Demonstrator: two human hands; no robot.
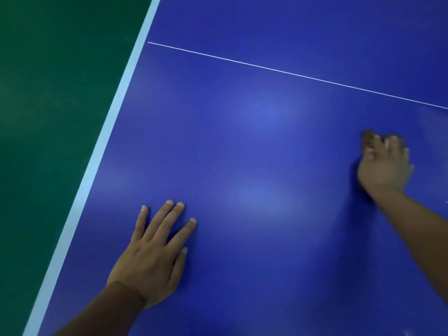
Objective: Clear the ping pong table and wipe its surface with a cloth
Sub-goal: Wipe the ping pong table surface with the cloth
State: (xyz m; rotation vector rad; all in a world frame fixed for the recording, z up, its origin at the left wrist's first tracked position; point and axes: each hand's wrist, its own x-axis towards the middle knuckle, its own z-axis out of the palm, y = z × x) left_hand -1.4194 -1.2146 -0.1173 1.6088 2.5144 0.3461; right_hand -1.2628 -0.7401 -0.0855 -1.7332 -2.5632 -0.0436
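Blue tabletop (266, 141) carries both hands: left hand (155, 251) lies flat, fingers straight; blurred right hand (384, 163) curls around a brownish, mostly hidden cloth (368, 139).

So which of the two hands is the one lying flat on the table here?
The left hand, near the white edge stripe: its fingers are spread straight on the blue table. The right hand is blurred, fingers curled over something dark, possibly the cloth.

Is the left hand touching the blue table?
Touching. The head view shows the left hand lying flat, fingers spread, on the blue table, with no gap beneath the fingers.
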